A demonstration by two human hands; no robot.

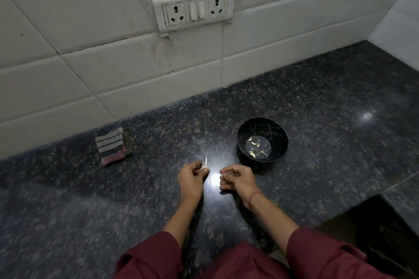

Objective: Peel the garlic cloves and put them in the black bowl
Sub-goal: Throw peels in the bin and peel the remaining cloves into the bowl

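- The left hand (pixel 191 179) rests on the dark speckled bench (pixel 317 102), its fingers curled together round a small unpeeled garlic piece (pixel 205 166). A pale stalk sticks up above the fingers.
- The right hand (pixel 238 178) lies just beside the left, apart from it, with a bright patch of reflected light on the bench between them. Its fingers are curled in and pinch a thin pale strip of skin (pixel 229 172), which points towards the right.
- The black bowl (pixel 275 130) stands upright on the bench just beyond the right hand, not touching it.
- A few peeled cloves (pixel 255 143) lie on the bowl's flat bottom, some nearer the far side and one nearer the front.
- A folded striped cloth (pixel 112 148) lies well to the left of the hands, near the tiled wall (pixel 68 74).
- A socket panel (pixel 195 10) is mounted on that wall.
- A reddish thread band (pixel 255 196) circles the right wrist, and both arms wear maroon sleeves (pixel 317 253).
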